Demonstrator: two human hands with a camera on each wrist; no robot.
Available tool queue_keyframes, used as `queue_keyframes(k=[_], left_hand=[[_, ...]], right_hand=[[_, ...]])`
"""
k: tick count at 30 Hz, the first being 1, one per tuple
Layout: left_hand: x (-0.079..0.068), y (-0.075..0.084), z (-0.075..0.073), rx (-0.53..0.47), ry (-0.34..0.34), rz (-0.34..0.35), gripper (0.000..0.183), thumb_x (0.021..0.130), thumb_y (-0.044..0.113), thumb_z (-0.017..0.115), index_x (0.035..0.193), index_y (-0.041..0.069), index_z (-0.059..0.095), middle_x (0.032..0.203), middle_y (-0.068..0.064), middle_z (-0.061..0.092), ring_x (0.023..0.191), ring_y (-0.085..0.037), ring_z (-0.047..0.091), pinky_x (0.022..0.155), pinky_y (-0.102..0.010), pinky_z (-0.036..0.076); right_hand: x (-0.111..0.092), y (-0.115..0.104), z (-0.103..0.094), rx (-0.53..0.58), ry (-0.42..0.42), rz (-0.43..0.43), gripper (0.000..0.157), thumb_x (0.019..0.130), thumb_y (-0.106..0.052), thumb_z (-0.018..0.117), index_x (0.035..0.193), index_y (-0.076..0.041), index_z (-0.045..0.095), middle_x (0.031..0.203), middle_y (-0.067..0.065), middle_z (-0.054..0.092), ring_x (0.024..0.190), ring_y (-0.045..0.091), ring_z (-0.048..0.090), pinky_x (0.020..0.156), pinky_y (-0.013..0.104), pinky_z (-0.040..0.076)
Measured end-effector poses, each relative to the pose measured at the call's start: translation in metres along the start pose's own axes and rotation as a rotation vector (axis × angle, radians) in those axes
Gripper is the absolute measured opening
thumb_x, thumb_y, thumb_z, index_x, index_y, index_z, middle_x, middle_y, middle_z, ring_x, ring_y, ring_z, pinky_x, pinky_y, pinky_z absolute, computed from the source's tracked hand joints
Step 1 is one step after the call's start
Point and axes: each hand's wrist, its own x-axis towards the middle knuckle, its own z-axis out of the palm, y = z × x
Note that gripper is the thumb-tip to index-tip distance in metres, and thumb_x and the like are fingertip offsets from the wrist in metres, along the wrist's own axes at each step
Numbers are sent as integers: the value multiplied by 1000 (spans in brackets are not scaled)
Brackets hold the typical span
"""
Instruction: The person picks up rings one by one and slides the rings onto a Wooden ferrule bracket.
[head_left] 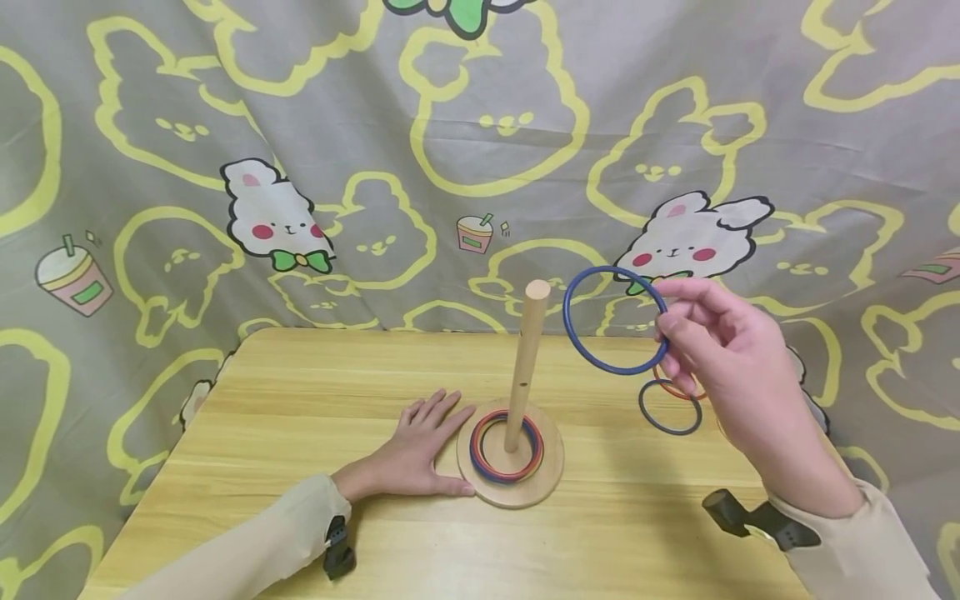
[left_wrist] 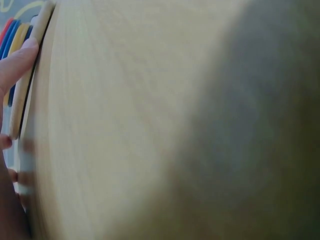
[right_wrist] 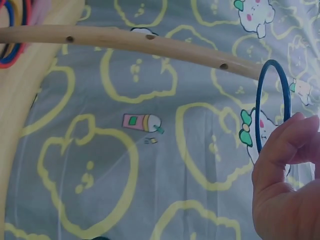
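From where I stand, the person's right hand [head_left: 731, 350] is raised over the table, pinching a blue ring [head_left: 567, 315] by its edge between thumb and fingers. The ring hangs out to the left of those fingertips, tilted, its opening facing the person. Just beyond it, further left of the hand, rises an upright wooden peg [head_left: 527, 358]; from the head view the ring sits beside the peg's top, with a gap between. The right wrist view shows small dark holes along the peg's length.

The left hand [head_left: 420, 450] grasps nothing: it lies with fingers spread on the wood-grain tabletop [head_left: 300, 400], thumb against the rim of the round wooden base [head_left: 517, 497]. That base is just to the right of the left hand, and on it a stack of red, blue and yellow rings [head_left: 476, 454] lies around the peg's foot.

Below and behind the right hand, a dark blue ring [head_left: 641, 405] lies on the table, with a red-orange ring [head_left: 692, 397] close by, partly hidden by the fingers. Ahead of both hands hangs a grey curtain [head_left: 360, 125] printed with yellow-outlined rabbits.
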Motion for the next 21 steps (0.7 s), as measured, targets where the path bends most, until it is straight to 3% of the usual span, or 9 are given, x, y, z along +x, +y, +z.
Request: queue_keyframes(k=[11, 15, 21], left_hand=[[0, -1, 1, 25, -13, -8, 116, 87, 74, 77, 173, 10, 32, 177, -24, 21, 162, -50, 14, 121, -74, 14], [0, -2, 2, 16, 2, 6, 117, 87, 75, 77, 172, 9, 33, 176, -25, 21, 162, -51, 14, 120, -75, 15], [0, -2, 2, 12, 4, 12, 117, 87, 76, 76, 172, 9, 33, 176, -26, 21, 161, -52, 14, 120, -75, 14]], right_hand=[[1, -12, 16, 60, -60, -53, 30, 107, 2, 67, 137, 5, 66, 89, 13, 66, 61, 18, 58, 46, 27, 45], [2, -15, 22, 33, -95, -68, 31, 108, -1, 68, 139, 3, 66, 92, 12, 65, 64, 18, 60, 49, 25, 47], [3, -14, 33, -46, -88, -23, 31, 108, -6, 70, 138, -1, 68, 94, 14, 66, 64, 20, 59, 53, 25, 48]])
